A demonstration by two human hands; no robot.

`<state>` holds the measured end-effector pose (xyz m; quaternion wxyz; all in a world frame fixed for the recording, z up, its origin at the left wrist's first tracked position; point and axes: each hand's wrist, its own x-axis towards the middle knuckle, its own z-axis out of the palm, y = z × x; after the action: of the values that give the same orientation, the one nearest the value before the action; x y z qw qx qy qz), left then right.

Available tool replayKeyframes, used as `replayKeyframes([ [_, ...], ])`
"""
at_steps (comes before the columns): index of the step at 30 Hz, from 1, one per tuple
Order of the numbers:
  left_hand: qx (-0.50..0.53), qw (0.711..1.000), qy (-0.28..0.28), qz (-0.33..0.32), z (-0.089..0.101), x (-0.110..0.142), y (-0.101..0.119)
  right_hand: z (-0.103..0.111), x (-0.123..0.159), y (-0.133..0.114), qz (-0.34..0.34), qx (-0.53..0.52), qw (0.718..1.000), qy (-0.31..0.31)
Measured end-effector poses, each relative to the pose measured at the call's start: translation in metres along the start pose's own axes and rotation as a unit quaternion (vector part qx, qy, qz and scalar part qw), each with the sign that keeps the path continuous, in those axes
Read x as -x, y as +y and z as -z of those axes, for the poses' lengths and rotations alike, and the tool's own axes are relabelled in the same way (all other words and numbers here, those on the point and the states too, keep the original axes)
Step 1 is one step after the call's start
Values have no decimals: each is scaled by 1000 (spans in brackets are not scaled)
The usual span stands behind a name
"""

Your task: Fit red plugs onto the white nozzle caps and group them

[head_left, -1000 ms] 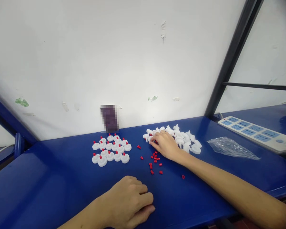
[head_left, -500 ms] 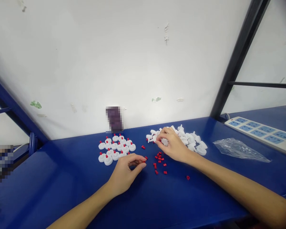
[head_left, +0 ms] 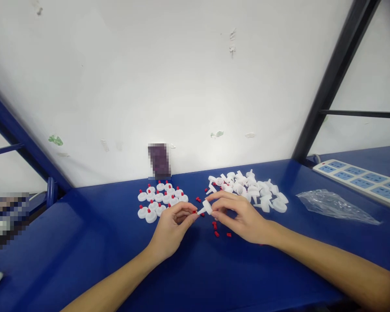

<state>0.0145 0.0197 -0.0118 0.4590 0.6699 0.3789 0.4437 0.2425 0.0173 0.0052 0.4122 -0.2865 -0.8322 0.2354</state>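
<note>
Between finger and thumb, my left hand (head_left: 173,227) pinches a small red cap (head_left: 194,212). My right hand (head_left: 242,216) grips the round base of a white nozzle lid (head_left: 207,208), its thin spout pointing left at the red cap. The spout's tip is close against the cap; whether it is inside, I cannot tell. Beyond my left hand stand several white lids with red tips (head_left: 150,216), spouts up. A heap of bare white nozzle lids (head_left: 264,190) lies behind my right hand. Loose red caps (head_left: 215,225) are scattered between the hands, some hidden by the right hand.
A clear plastic bag (head_left: 334,206) lies right of the heap, with a white power strip (head_left: 360,177) behind it. A blurred dark object (head_left: 160,160) leans on the wall. Metal posts rise at both sides of the blue tabletop (head_left: 188,281).
My right hand has come away from the heap, toward me and slightly left, bringing a white nozzle lid to the red cap in my left hand. The left hand stays almost in place.
</note>
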Motion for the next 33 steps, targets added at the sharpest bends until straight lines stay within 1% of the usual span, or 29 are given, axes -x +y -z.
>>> replayKeyframes([
  [4, -12, 1000, 6, -4, -2, 1, 1, -4, 2, 0, 29, 30, 999, 0],
  [8, -21, 1000, 8, 5, -2, 2, 1, -7, 4, 3, 49, 35, 998, 35],
  [10, -30, 1000, 4, 2, -2, 2, 0, -8, 5, 4, 52, 45, 997, 36],
  [13, -51, 999, 8, -10, -2, 2, -1, -8, 5, 4, 53, 68, 996, 14],
  [16, -64, 997, 20, -42, -1, 1, 0, -6, 5, 3, 56, 92, 994, -3],
  [19, -66, 995, 25, -64, 0, 2, 2, -3, 3, 2, 40, 147, 987, -39],
  [22, -52, 997, 25, -50, 0, 3, 5, 0, 1, -1, 13, 206, 974, -89],
  [26, -36, 998, 20, -41, -1, 4, 6, 0, 2, -10, 0, 228, 964, -138],
  [30, -27, 998, 21, -46, -2, 6, 5, -4, 3, -17, -22, 232, 960, -156],
  [33, -28, 998, 22, -44, -3, 7, 6, -8, 2, -17, -31, 257, 954, -153],
])
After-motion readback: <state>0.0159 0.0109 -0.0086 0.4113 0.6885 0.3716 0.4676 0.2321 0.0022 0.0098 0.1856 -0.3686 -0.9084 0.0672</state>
